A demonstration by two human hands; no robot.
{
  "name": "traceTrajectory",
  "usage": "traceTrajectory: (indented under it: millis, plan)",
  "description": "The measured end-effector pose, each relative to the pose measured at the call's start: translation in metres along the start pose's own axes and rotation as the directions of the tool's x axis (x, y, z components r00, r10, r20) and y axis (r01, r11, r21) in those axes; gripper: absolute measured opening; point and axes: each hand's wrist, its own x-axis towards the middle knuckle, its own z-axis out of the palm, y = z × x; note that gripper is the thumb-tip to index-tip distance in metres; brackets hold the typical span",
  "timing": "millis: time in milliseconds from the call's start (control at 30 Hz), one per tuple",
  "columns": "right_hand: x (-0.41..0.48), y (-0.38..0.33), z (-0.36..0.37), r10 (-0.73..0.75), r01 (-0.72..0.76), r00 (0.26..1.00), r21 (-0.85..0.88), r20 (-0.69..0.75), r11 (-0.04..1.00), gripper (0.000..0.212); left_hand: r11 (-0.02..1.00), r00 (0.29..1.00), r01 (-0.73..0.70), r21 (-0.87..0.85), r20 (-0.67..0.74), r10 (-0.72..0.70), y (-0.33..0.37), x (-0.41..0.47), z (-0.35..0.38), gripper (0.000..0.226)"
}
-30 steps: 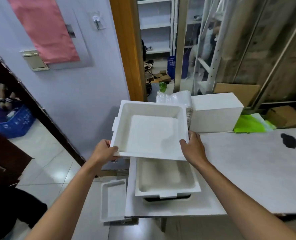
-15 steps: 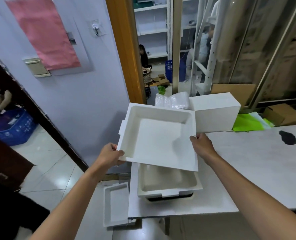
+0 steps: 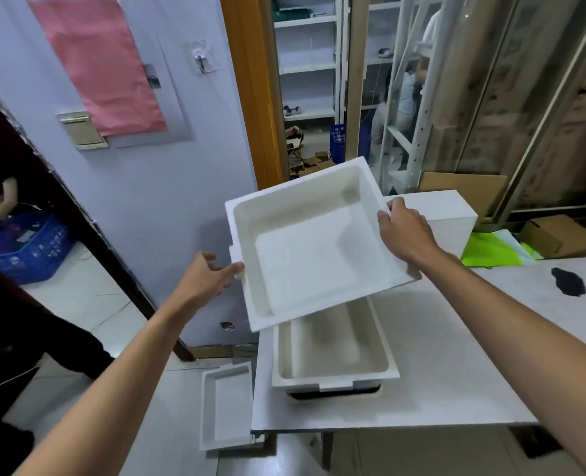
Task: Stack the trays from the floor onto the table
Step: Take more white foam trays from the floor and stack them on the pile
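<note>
white square foam tray (image 3: 319, 255) hangs tilted over the left end of the white table (image 3: 456, 355), with the right hand (image 3: 406, 231) curled over its far rim. left hand (image 3: 205, 278) is spread loose, fingertips touching the tray's side tab. on the table beneath sits a deeper white foam tray (image 3: 332, 355). a small white foam tray (image 3: 228, 407) lies on the floor beside the table's left edge.

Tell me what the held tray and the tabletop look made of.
The held tray looks like expanded foam, probably polystyrene: matte white, thick rounded walls, faintly grainy floor. The tabletop is less clear, perhaps laminated board: dull off-white, thin flat edge, grey smudges.
</note>
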Motion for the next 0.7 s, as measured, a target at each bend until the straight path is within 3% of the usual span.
traceTrajectory:
  millis: [100, 267, 333, 433, 600, 700]
  plan:
    - [0.005, -0.010, -0.009, -0.090, 0.091, 0.996, -0.091, 0.009, 0.992, 0.033, 0.999, 0.998, -0.043, -0.012, -0.053, 0.042, 0.008, 0.008, -0.008, 0.089]
    - [0.002, -0.026, -0.008, -0.232, 0.238, 0.971, -0.155, 0.055, 0.959, 0.025, 0.977, 0.980, -0.161, 0.142, -0.090, 0.175, 0.015, 0.004, -0.008, 0.082]
    - [-0.002, -0.032, -0.005, -0.275, 0.282, 0.959, -0.165, 0.064, 0.945, 0.021, 0.957, 0.974, -0.216, 0.194, -0.031, 0.226, 0.016, 0.000, -0.005, 0.067]
    - [-0.009, -0.038, 0.000, -0.329, 0.338, 0.941, -0.167, 0.080, 0.926, 0.016, 0.919, 0.955, -0.296, 0.261, 0.047, 0.294, 0.016, -0.007, 0.005, 0.027]
    - [-0.016, -0.039, 0.008, -0.352, 0.360, 0.933, -0.174, 0.079, 0.916, 0.026, 0.939, 0.970, -0.243, 0.241, 0.078, 0.231, -0.003, -0.011, 0.019, 0.025]
    - [-0.016, -0.034, 0.013, -0.332, 0.339, 0.941, -0.193, 0.069, 0.921, 0.043, 0.964, 0.980, -0.198, 0.178, 0.043, 0.193, -0.014, -0.013, 0.026, 0.024]
